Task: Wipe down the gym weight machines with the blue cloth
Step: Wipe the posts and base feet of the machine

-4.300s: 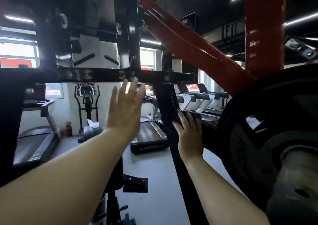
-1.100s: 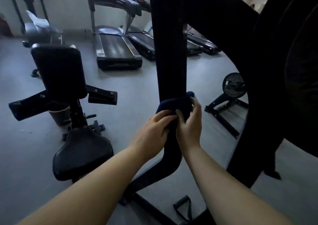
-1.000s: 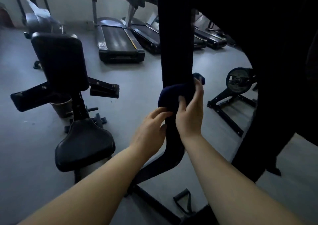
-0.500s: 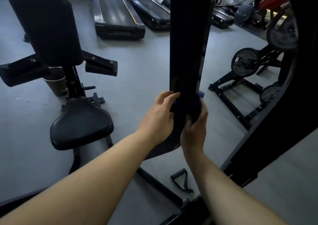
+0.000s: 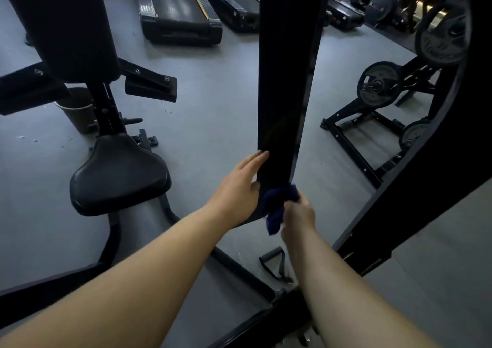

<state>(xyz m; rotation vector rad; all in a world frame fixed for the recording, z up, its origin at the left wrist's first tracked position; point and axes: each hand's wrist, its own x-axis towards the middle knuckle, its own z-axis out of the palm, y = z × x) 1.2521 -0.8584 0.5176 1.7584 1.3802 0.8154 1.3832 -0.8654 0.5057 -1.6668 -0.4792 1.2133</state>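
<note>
Where the black upright post (image 5: pixel 286 81) of the weight machine drops through the middle of the view, bare grey floor (image 5: pixel 213 113) lies open on both its sides, toward 9 and 3 o'clock. At 9 o'clock from the post stands a padded seat (image 5: pixel 117 173) under a tall back pad (image 5: pixel 66 22), with a brown cup-like bin (image 5: pixel 77 109) on the floor behind its stem. At 3 o'clock sits a low black plate rack (image 5: pixel 359 145) carrying round weight plates (image 5: pixel 379 84). At 12 o'clock, treadmills (image 5: pixel 178 9) line the far floor. A thick black frame beam (image 5: pixel 426 193) slants across the 4 o'clock side, closing that edge. At 6 o'clock from the post, a black strap handle (image 5: pixel 274 263) lies on the floor.

The post's long axis runs from 12 to 6 o'clock, narrowing downward; its faces are flat, smooth and glossy, with a sharp right edge catching light.

The left hand (image 5: pixel 239 188) rests against the post's left edge, fingers straight. The right hand (image 5: pixel 298 214) grips the blue cloth (image 5: pixel 277 206), fingers curled around it. The cloth is dark, soft and bunched, touching the post's lower end, with a loose tail hanging toward 6 o'clock.
</note>
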